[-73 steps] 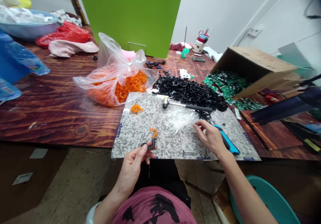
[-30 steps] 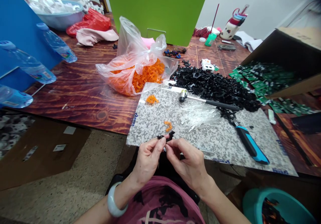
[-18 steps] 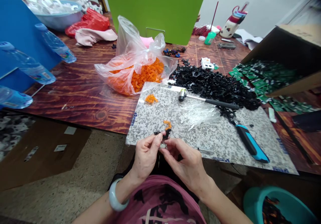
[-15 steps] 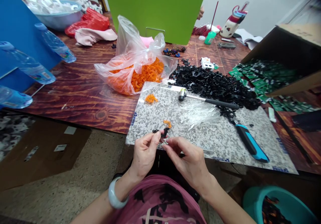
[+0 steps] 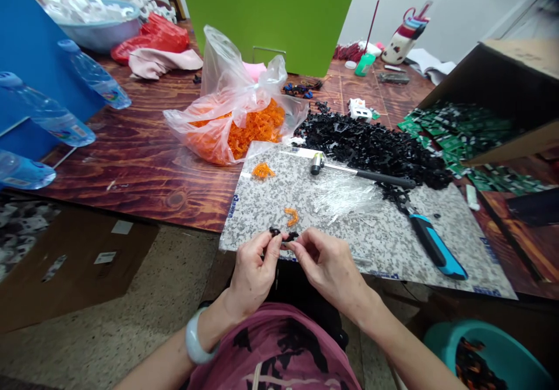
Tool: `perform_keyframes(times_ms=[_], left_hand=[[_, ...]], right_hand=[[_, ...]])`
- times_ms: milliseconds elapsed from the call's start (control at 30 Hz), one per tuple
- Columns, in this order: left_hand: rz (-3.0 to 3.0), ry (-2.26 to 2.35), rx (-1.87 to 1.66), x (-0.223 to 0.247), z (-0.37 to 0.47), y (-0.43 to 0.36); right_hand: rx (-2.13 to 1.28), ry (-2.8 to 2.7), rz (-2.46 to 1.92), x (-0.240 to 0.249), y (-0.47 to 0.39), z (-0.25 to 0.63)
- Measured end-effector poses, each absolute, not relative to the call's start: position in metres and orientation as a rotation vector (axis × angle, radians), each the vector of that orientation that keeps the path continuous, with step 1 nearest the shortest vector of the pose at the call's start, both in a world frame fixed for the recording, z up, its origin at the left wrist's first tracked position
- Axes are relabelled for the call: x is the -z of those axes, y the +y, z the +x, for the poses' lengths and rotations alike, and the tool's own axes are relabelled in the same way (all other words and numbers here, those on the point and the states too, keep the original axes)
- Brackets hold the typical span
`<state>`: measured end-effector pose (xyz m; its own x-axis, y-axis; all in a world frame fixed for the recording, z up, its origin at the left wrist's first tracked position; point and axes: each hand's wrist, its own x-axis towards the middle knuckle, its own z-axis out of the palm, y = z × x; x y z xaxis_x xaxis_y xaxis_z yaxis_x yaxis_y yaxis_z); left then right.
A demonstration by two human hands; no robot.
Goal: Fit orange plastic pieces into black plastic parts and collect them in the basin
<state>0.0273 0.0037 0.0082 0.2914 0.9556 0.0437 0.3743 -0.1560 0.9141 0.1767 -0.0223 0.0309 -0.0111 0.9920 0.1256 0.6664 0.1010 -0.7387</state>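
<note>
My left hand [image 5: 255, 268] pinches a small black plastic part [image 5: 275, 231] between thumb and forefinger, at the near edge of the speckled board [image 5: 244, 204]. Close against it, my right hand [image 5: 327, 265] has its thumb and fingertips pressed together at the right end of the black piece; fingers partly cover what they grip. A curved orange plastic piece [image 5: 292, 216] lies on the board just beyond my fingertips. Farther off sits a small cluster of orange pieces [image 5: 262, 171]. To the right are a heap of thin clear strips [image 5: 345, 198] and a small hammer [image 5: 362, 173].
A big pile of black parts [image 5: 371, 145] covers the board's far side. Blue-handled pliers [image 5: 439, 247] lie at right. Behind stand a plastic bag of orange pieces [image 5: 236, 128] and a box of green circuit boards [image 5: 463, 128]. A teal tub [image 5: 441, 343] is below right.
Both hands have turned the black part, drawing it slightly lower and more level. My right fingertips have moved up onto its right end. The curved orange piece now shows fully.
</note>
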Motion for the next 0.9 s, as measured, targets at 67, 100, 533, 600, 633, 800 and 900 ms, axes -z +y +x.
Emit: perform_keyframes(times_ms=[67, 100, 533, 600, 633, 800, 900], left_hand=[[1.779, 1.204, -0.807, -0.010, 0.027, 0.003], [1.818, 1.196, -0.790, -0.011, 0.026, 0.003], [1.770, 1.014, -0.505, -0.020, 0.010, -0.003], [1.626, 0.968, -0.469, -0.020, 0.009, -0.003], [1.550, 0.944, -0.461, -0.020, 0.009, -0.002], [1.370, 0.950, -0.499, -0.020, 0.009, -0.001], [1.360, 0.963, -0.531, -0.020, 0.009, -0.004]], right_hand=[[-0.643, -1.807, -1.648, -0.032, -0.023, 0.179], [-0.622, -1.859, -1.647, -0.033, -0.023, 0.180], [-0.559, -2.485, -1.446, -0.038, -0.019, 0.201], [-0.576, -2.419, -1.435, -0.033, -0.022, 0.203], [-0.571, -2.363, -1.424, -0.031, -0.024, 0.204], [-0.318, -2.112, -1.340, -0.024, -0.037, 0.203], [-0.205, -2.100, -1.289, -0.021, -0.042, 0.201]])
